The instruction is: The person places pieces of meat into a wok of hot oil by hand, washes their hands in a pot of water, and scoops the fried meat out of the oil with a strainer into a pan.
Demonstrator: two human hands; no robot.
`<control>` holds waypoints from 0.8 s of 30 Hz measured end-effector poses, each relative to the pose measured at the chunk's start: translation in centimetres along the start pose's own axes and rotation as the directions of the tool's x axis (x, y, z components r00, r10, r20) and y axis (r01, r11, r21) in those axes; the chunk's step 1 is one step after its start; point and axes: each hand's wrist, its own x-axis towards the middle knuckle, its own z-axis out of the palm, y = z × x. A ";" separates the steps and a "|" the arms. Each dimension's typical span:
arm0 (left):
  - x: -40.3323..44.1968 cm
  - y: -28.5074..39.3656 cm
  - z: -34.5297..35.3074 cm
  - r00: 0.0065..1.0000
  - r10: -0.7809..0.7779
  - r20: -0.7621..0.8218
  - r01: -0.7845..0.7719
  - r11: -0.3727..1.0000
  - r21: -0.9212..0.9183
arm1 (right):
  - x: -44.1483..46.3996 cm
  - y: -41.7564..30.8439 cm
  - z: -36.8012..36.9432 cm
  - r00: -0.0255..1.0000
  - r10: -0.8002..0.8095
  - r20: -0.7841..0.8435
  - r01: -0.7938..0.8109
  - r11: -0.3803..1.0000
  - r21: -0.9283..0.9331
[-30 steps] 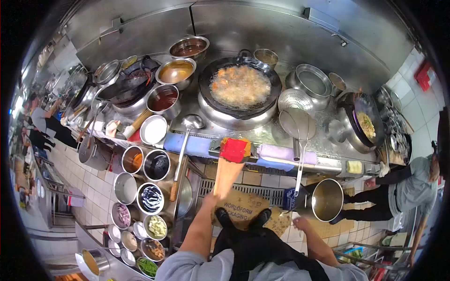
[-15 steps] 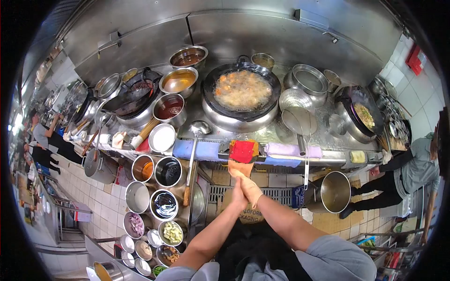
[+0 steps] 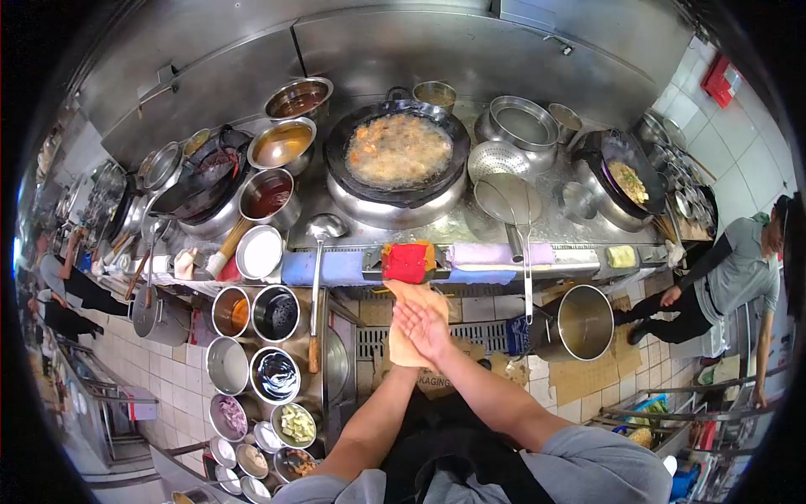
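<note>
A peach-coloured cloth (image 3: 406,346) lies over my left hand, whose forearm runs in under its lower edge; the cloth hides most of the fingers. My right hand (image 3: 424,330) rests flat against the cloth with its fingers stretched out. Just beyond the hands, at the stove's front edge, sits a folded red and yellow cloth (image 3: 407,262). Farther back, a large black wok (image 3: 457,149) holds pale orange pieces in foaming, bubbling oil (image 3: 399,149).
A ladle (image 3: 316,294) lies left of my hands, beside pots of sauces and bowls of chopped ingredients (image 3: 295,425). To the right are a long-handled strainer (image 3: 509,200), a perforated skimmer (image 3: 498,161) and a tall pot (image 3: 585,322). A co-worker (image 3: 730,269) stands at far right.
The clasped hands have parted a little: the right hand now lies spread on the cloth, which has shifted to cover the left. The whole view has swung slightly right.
</note>
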 end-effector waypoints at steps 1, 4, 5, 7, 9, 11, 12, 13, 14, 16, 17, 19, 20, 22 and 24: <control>-0.4 4.1 -0.9 0.968 0.219 -0.119 -0.207 0.972 0.107 | -1.0 0.7 -0.7 1.000 0.004 0.003 -0.004 1.000 0.003; 0.2 8.8 -2.7 0.739 0.607 -0.292 -0.485 0.780 0.395 | -3.1 -0.2 -2.4 0.958 0.239 -0.156 -0.284 0.742 -0.607; 0.3 7.2 -3.1 0.824 0.516 -0.234 -0.303 0.751 0.586 | -2.4 -0.8 -3.2 0.963 0.223 -0.153 -0.269 0.751 -0.603; 0.5 4.1 -3.9 0.947 0.257 -0.194 0.046 0.487 0.872 | 0.4 -2.8 -3.3 0.963 -0.069 -0.261 -0.267 -0.108 -0.957; 1.3 2.7 -2.5 0.971 0.099 -0.217 0.187 0.254 0.949 | 1.8 -2.9 -3.1 0.955 -0.232 -0.185 -0.285 -0.545 -0.789; 1.8 3.5 -0.8 0.825 0.520 -0.220 0.235 0.038 0.971 | 0.3 -1.3 -2.0 0.966 -0.114 -0.230 -0.251 -0.221 -0.942; 2.3 5.0 -0.3 0.900 0.395 -0.186 0.192 0.026 0.981 | -0.8 -0.3 -1.5 0.971 -0.045 -0.236 -0.238 -0.050 -0.970; 2.9 6.9 0.0 0.954 0.263 -0.140 0.141 0.018 0.990 | -1.9 0.7 -0.9 0.974 0.030 -0.227 -0.229 0.121 -0.966; 2.4 4.4 1.3 0.913 0.370 -0.174 0.222 -0.091 0.971 | -2.7 1.6 -0.3 0.973 0.111 -0.202 -0.226 0.287 -0.931; 1.7 2.8 3.0 0.859 0.481 -0.174 0.295 -0.189 0.937 | -5.6 0.4 -0.3 0.936 0.335 -0.109 -0.254 0.428 -0.867; 2.0 4.7 3.2 0.856 0.493 -0.156 0.322 -0.273 0.906 | -6.9 -1.2 -0.6 0.864 0.501 -0.037 -0.344 0.535 -0.771; 2.6 8.0 3.0 0.864 0.486 -0.132 0.337 -0.361 0.870 | -8.5 -5.2 -3.9 0.872 0.488 -0.046 -0.381 0.616 -0.689; 2.3 9.7 2.4 0.836 0.547 -0.037 0.361 -0.498 0.789 | -8.6 -7.1 -8.5 0.936 0.321 -0.147 -0.323 0.609 -0.724; 1.5 9.8 2.9 0.778 0.626 -0.046 0.506 -0.582 0.637 | -9.8 -12.6 -15.8 0.813 -0.116 -0.570 -0.283 0.777 -0.562; 0.8 15.8 2.4 0.769 0.634 -0.081 0.612 -0.693 0.381 | -9.5 -18.4 -19.4 0.591 -0.389 -0.707 -0.130 0.819 -0.559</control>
